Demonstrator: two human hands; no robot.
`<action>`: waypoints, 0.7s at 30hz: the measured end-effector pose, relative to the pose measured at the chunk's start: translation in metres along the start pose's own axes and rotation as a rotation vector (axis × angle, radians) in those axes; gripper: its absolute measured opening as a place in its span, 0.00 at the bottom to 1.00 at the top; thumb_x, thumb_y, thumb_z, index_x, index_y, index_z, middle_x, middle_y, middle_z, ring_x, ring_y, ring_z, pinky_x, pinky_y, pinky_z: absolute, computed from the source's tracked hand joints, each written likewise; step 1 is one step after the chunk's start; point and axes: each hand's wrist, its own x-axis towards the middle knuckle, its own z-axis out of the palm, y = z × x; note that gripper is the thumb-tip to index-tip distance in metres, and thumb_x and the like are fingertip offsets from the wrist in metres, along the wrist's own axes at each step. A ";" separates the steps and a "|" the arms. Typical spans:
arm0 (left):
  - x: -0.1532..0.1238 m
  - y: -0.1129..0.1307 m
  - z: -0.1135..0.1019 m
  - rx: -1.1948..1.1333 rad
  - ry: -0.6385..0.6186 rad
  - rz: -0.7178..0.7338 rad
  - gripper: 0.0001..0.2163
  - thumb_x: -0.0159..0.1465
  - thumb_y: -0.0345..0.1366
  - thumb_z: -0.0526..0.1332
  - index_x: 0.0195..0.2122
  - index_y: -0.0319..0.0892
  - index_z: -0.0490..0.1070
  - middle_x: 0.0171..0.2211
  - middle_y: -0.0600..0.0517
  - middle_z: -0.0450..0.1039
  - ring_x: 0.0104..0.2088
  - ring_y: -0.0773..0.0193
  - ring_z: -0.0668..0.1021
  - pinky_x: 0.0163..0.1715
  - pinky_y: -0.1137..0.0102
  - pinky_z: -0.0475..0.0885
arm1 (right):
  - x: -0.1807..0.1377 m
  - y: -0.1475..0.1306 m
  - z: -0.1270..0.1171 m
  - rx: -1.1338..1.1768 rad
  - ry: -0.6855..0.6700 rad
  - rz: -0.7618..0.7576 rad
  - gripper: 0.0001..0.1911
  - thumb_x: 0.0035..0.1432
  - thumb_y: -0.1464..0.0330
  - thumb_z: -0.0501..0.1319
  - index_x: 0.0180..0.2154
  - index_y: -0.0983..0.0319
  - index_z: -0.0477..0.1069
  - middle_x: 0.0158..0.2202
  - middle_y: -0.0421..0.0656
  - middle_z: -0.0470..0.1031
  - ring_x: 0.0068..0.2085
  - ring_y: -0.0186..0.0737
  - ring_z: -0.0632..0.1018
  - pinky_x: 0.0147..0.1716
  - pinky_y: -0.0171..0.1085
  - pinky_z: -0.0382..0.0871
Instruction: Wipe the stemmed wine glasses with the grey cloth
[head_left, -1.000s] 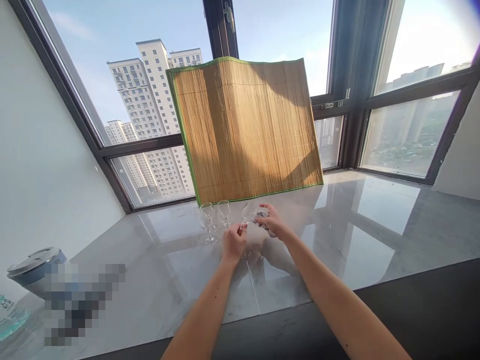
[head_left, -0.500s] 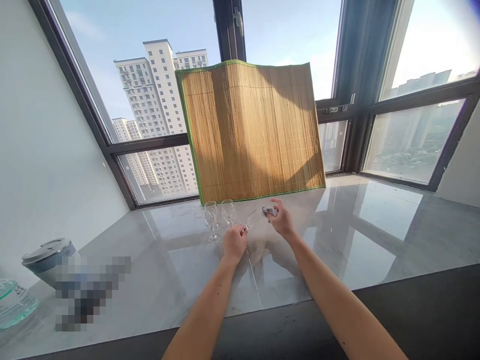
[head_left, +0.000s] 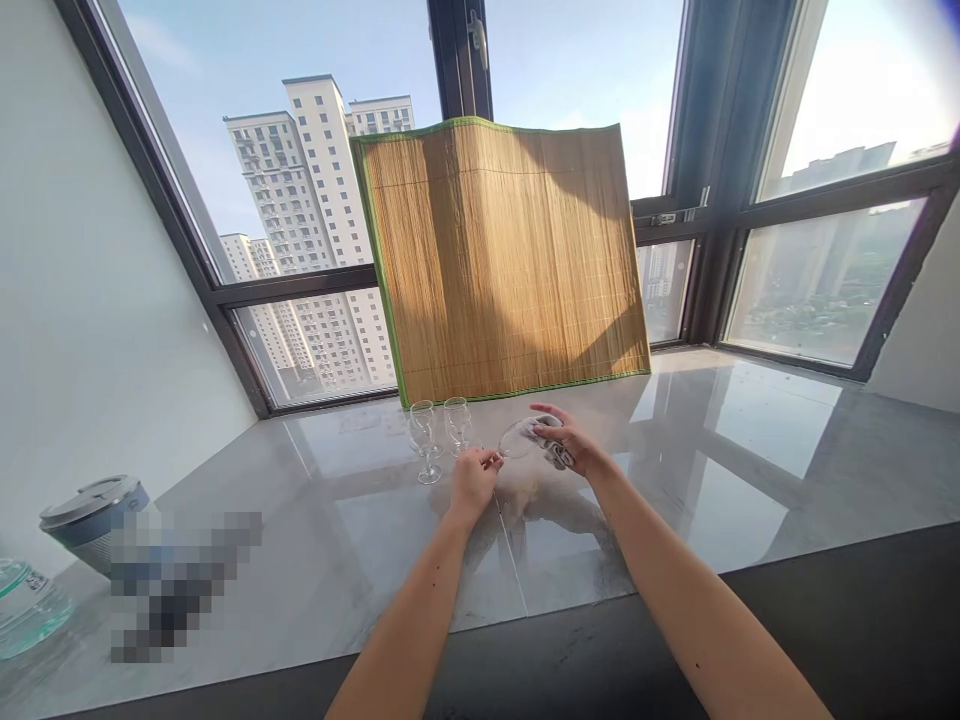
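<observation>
My left hand [head_left: 474, 482] is closed on the stem end of a clear wine glass [head_left: 514, 438], which lies sideways above the sill with its bowl to the right. In my right hand [head_left: 576, 442] is a grey-and-white cloth [head_left: 553, 436], bunched at the glass's rim; part of it hangs below the palm. How far the cloth reaches inside the bowl I cannot tell. Left of my hands stand two upright stemmed glasses, a nearer glass [head_left: 423, 432] and a farther glass [head_left: 457, 420] partly behind my left hand.
A bamboo mat [head_left: 510, 270] with green edging leans against the window behind the glasses. At the left stand a lidded cup [head_left: 101, 515] and a clear bottle [head_left: 31, 610], beside a blurred-out patch. The glossy stone sill [head_left: 330, 590] ends in a dark front edge.
My right hand has shifted slightly right, and more of the cloth shows, now against the glass's rim. The held glass is turned more sideways. My left hand has barely moved.
</observation>
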 end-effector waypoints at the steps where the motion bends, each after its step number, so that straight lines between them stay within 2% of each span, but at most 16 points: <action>1: 0.001 0.000 0.002 -0.039 0.022 -0.011 0.06 0.60 0.34 0.62 0.28 0.42 0.78 0.30 0.52 0.70 0.32 0.66 0.71 0.36 0.72 0.63 | 0.003 0.003 0.001 0.025 0.079 -0.005 0.36 0.39 0.59 0.72 0.51 0.58 0.67 0.34 0.42 0.76 0.30 0.39 0.76 0.26 0.35 0.68; 4: 0.001 0.005 0.004 -0.157 0.029 -0.012 0.09 0.59 0.38 0.63 0.25 0.40 0.75 0.29 0.53 0.66 0.30 0.67 0.68 0.32 0.72 0.63 | 0.009 0.011 0.005 0.030 0.294 -0.001 0.36 0.37 0.57 0.72 0.49 0.57 0.65 0.35 0.42 0.76 0.29 0.39 0.75 0.24 0.35 0.68; 6: 0.000 0.011 0.003 -0.289 -0.045 0.012 0.13 0.60 0.42 0.62 0.24 0.39 0.74 0.25 0.55 0.64 0.27 0.69 0.66 0.28 0.73 0.60 | 0.010 0.014 0.009 -0.016 0.328 0.014 0.35 0.37 0.58 0.72 0.48 0.57 0.64 0.33 0.42 0.76 0.28 0.39 0.75 0.24 0.35 0.68; 8: -0.002 0.018 0.000 -0.431 -0.125 0.031 0.17 0.62 0.47 0.59 0.23 0.38 0.71 0.22 0.56 0.61 0.25 0.70 0.63 0.26 0.74 0.58 | 0.008 0.017 0.015 -0.101 0.234 0.037 0.34 0.38 0.61 0.72 0.48 0.58 0.65 0.31 0.40 0.76 0.28 0.39 0.75 0.26 0.35 0.68; 10: -0.003 0.024 -0.002 -0.548 -0.157 0.035 0.19 0.62 0.50 0.59 0.24 0.38 0.70 0.21 0.56 0.62 0.24 0.70 0.63 0.24 0.74 0.57 | 0.004 0.019 0.021 -0.199 0.072 0.065 0.33 0.38 0.64 0.71 0.48 0.59 0.67 0.30 0.39 0.75 0.29 0.38 0.75 0.28 0.34 0.67; 15: -0.002 0.029 -0.006 -0.645 -0.058 0.034 0.15 0.62 0.46 0.59 0.28 0.38 0.71 0.25 0.51 0.69 0.26 0.67 0.69 0.27 0.72 0.63 | -0.008 0.013 0.027 -0.253 -0.299 0.199 0.31 0.37 0.68 0.71 0.48 0.60 0.71 0.31 0.38 0.76 0.31 0.37 0.75 0.30 0.32 0.67; 18: 0.000 0.028 -0.007 -0.544 0.012 0.046 0.13 0.63 0.43 0.58 0.27 0.39 0.70 0.25 0.52 0.69 0.27 0.67 0.71 0.29 0.72 0.64 | -0.013 0.002 0.020 -0.169 -0.395 0.281 0.34 0.38 0.67 0.70 0.51 0.58 0.70 0.34 0.40 0.77 0.33 0.39 0.77 0.31 0.34 0.70; 21: 0.001 0.024 -0.006 -0.465 0.046 0.034 0.13 0.64 0.43 0.56 0.28 0.40 0.69 0.26 0.52 0.71 0.28 0.66 0.72 0.31 0.72 0.64 | -0.014 -0.007 0.009 -0.091 -0.391 0.305 0.34 0.41 0.67 0.69 0.54 0.56 0.69 0.35 0.41 0.77 0.33 0.39 0.78 0.31 0.35 0.71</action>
